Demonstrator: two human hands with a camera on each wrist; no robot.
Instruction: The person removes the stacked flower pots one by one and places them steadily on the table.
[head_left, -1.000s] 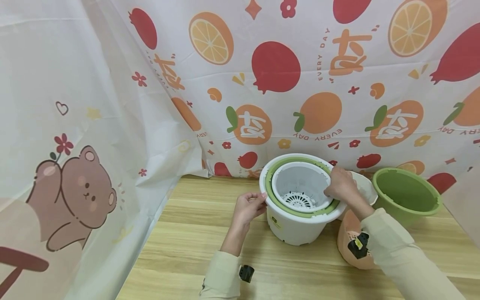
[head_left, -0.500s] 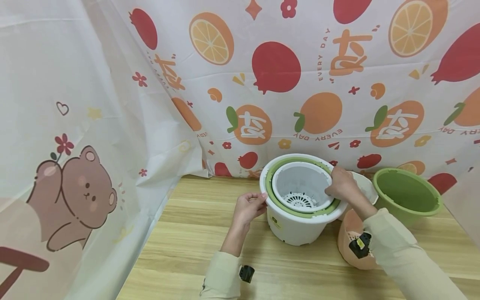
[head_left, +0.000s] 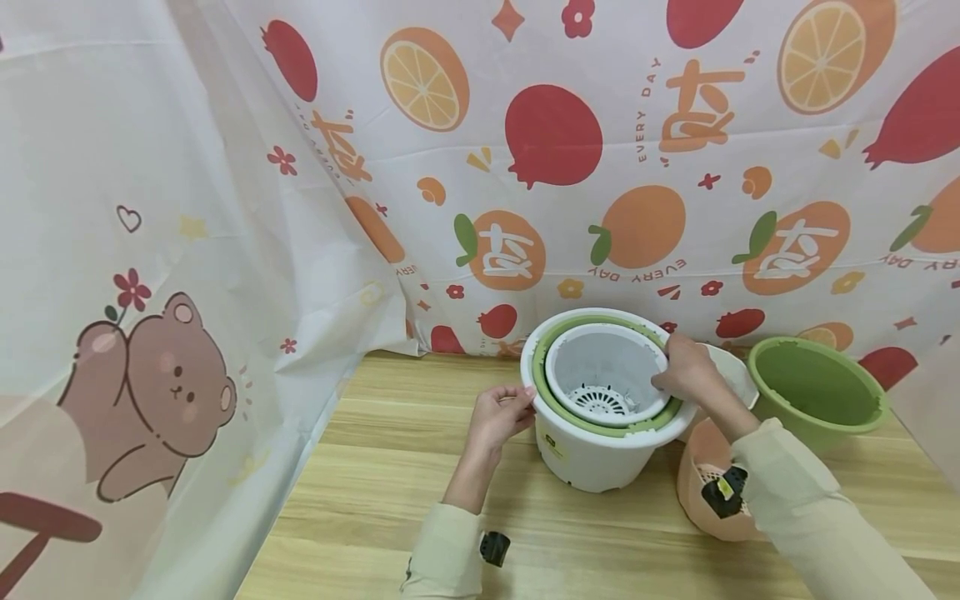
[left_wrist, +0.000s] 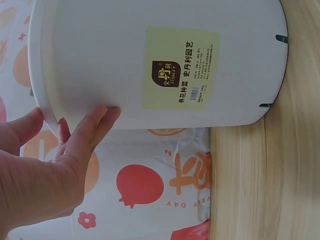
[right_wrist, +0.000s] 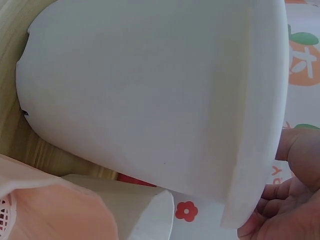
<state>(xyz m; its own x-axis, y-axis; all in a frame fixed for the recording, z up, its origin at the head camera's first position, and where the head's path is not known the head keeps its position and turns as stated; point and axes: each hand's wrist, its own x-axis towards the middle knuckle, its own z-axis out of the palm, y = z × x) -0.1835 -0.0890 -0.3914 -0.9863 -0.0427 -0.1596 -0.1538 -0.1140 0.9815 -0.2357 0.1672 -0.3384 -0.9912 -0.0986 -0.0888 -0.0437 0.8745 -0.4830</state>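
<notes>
A large white flowerpot [head_left: 592,458] stands upright with a green pot [head_left: 538,367] nested inside it. Within the green one sits a smaller white pot [head_left: 600,358] with a slotted bottom. My left hand [head_left: 497,417] pinches the large pot's left rim, thumb over the edge and fingers against the outer wall, below a yellow label [left_wrist: 181,67] in the left wrist view. Reaching over the right rim, my right hand [head_left: 686,367] grips the small white pot's edge. In the right wrist view its curled fingers [right_wrist: 275,192] go behind the big rim, which hides their tips.
To the right stand a green pot [head_left: 817,392], a white pot [head_left: 731,371] partly behind my right hand, and a peach pot [head_left: 705,492] lying near my forearm. All rest on a wooden table [head_left: 375,500]. A fruit-print cloth [head_left: 465,175] hangs close behind.
Almost nothing differs. The small white pot and my right hand have shifted very slightly to the right; my left hand keeps its hold on the rim.
</notes>
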